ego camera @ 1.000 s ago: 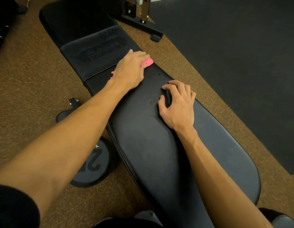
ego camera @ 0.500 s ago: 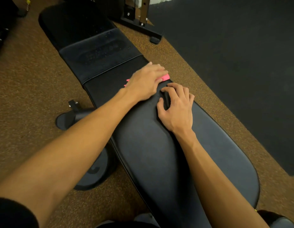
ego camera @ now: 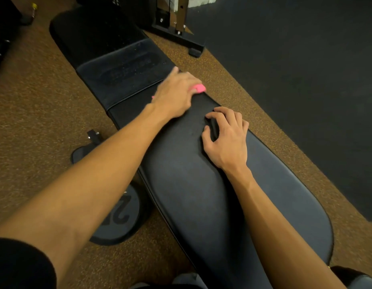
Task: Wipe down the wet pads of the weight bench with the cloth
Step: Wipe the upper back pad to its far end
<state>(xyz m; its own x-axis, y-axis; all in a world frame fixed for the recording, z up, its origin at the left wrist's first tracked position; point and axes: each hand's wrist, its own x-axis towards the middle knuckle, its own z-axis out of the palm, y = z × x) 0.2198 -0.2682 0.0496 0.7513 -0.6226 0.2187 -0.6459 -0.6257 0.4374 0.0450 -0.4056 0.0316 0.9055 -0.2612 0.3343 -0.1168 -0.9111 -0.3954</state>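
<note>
The black weight bench runs from bottom right to top left: a long near pad (ego camera: 201,197), a textured middle section (ego camera: 122,80) and a far pad (ego camera: 91,36). My left hand (ego camera: 176,94) lies flat on a pink cloth (ego camera: 199,88) at the far right end of the near pad, close to the seam. Most of the cloth is hidden under the palm. My right hand (ego camera: 226,134) rests on the near pad just behind, fingers curled and spread, holding nothing.
A round weight plate (ego camera: 116,217) lies on the brown floor under the bench's left side, next to a bench foot (ego camera: 93,135). A rack base (ego camera: 181,40) stands beyond the bench at the right. A dark mat (ego camera: 306,80) covers the floor at right.
My left hand slid the cloth toward the right edge of the pad, then a little farther away along it. My right hand has stayed in place.
</note>
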